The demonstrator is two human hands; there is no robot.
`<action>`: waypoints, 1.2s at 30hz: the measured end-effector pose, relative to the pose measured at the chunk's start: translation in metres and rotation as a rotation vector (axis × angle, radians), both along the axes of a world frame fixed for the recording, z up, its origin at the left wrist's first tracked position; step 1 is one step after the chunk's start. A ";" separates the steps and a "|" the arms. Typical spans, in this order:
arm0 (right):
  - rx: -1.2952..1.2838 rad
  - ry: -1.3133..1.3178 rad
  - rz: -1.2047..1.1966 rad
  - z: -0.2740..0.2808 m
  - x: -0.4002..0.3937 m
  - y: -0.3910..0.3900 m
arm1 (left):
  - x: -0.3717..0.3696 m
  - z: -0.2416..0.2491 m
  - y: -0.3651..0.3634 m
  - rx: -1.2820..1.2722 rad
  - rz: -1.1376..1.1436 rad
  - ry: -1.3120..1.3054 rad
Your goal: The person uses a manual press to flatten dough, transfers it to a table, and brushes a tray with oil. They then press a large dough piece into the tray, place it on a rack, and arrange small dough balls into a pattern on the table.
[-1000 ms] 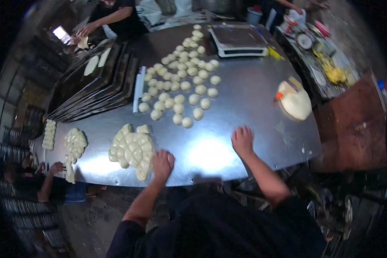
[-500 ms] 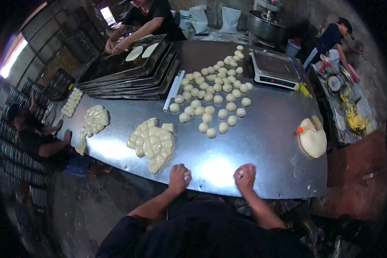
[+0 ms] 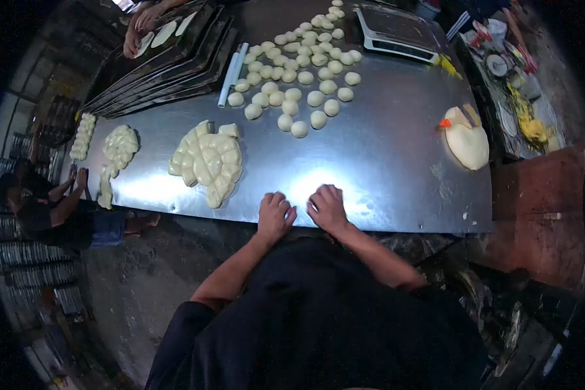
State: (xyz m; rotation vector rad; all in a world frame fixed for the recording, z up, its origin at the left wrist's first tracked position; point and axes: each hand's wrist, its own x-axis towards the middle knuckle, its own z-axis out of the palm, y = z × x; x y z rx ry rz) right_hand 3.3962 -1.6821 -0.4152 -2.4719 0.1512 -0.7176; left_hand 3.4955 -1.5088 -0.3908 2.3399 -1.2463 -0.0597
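My left hand [image 3: 275,216] rests on the metal table [image 3: 383,156] near its front edge, fingers curled down; whatever lies beneath the palm is hidden. Close to its right, my right hand [image 3: 326,207] is cupped on the surface in the same way, its underside out of sight. A cluster of cut, glossy dough pieces [image 3: 208,159] sits left of my left hand. Farther back, round dough balls [image 3: 299,129] are spread over the middle of the table.
Stacked black trays [image 3: 169,71] stand at the back left beside white rods [image 3: 233,75]. A scale [image 3: 396,32] is at the back right, a large dough lump [image 3: 467,144] at the right. Co-workers' hands [image 3: 140,29] touch the trays; another person [image 3: 52,208] is at the left edge.
The view has tilted down. My hands have come closer together; the pale dough that showed in each curled hand is now hidden beneath them.
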 end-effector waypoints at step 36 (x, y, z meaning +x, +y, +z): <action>-0.194 0.050 0.024 0.078 0.207 -0.023 | 0.111 -0.011 0.102 -0.156 0.729 -0.088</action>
